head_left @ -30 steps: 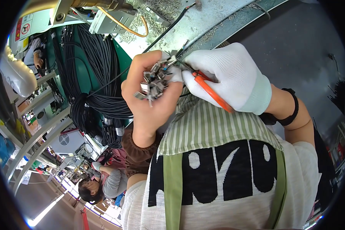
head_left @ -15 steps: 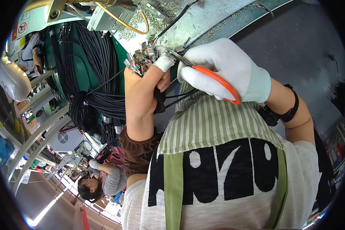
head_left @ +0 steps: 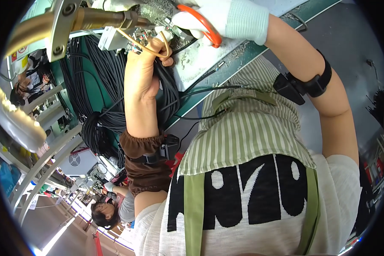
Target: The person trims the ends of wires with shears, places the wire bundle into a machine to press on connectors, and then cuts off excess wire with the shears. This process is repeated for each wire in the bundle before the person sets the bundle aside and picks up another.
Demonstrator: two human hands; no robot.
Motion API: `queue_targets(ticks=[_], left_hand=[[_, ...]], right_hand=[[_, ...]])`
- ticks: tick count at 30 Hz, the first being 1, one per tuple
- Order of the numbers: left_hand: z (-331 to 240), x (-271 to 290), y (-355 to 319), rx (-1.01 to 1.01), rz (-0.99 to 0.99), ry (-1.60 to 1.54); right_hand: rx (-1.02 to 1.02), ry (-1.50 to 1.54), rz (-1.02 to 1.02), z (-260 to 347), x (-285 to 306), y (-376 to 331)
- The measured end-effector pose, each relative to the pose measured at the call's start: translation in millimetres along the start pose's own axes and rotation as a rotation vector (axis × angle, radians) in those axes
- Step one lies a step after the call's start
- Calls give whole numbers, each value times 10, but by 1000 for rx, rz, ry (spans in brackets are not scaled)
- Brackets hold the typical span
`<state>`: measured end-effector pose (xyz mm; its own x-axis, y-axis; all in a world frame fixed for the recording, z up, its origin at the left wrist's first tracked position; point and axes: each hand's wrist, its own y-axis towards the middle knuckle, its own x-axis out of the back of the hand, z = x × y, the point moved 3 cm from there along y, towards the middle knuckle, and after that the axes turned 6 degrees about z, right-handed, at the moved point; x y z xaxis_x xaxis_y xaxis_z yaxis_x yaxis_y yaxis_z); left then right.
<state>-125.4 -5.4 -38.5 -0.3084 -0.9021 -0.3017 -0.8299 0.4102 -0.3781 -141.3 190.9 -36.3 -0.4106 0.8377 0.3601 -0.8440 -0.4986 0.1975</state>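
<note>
My left hand (head_left: 147, 57), bare apart from white wrapping at the thumb, is closed around a bunch of black cable ends. Metal connectors with small coloured wires (head_left: 137, 37) stick up past its fingers. A thin tan tube crosses in front of those fingers. My right hand (head_left: 211, 19), in a white knit glove, grips scissors with orange handles (head_left: 216, 39). It is beyond and to the right of the left hand, over the bench; the blades are hardly visible at the top edge. Black cables (head_left: 168, 91) hang below the left hand.
A brass-coloured machine pipe (head_left: 89, 19) and metal bracket (head_left: 63, 32) stand close at upper left, with the tan tube (head_left: 136, 42) looping down. Coiled black cables (head_left: 109, 72) cover the green tabletop. Metal scraps (head_left: 185, 62) litter the pale plate. A co-worker (head_left: 106, 211) sits at lower left.
Both hands have moved up and away over the bench, the left with the cable bunch, the right with the scissors. The two hands are farther apart, and the machine pipe shows more.
</note>
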Motion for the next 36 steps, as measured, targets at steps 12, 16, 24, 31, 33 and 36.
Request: queue_targets(ticks=[12,16,24,31,33,36], left_hand=[[-75,-146,-96,-102,-82,259],[-31,-145,-69,-171,-175,261],[-21,-105,-52,-203,-82,268],[-19,-89,-37,-194,-15,237],[-33,-154,-34,-181,27,211],[-5,-275,-205,-86,-365,85]], right_hand=[[-375,633,197,71,-5,-14],[-275,475,208,50,18,10],[-310,571,190,7,3,28],[-195,342,150,-12,25,55],[-120,225,138,14,45,35],[-44,179,22,129,72,-164]])
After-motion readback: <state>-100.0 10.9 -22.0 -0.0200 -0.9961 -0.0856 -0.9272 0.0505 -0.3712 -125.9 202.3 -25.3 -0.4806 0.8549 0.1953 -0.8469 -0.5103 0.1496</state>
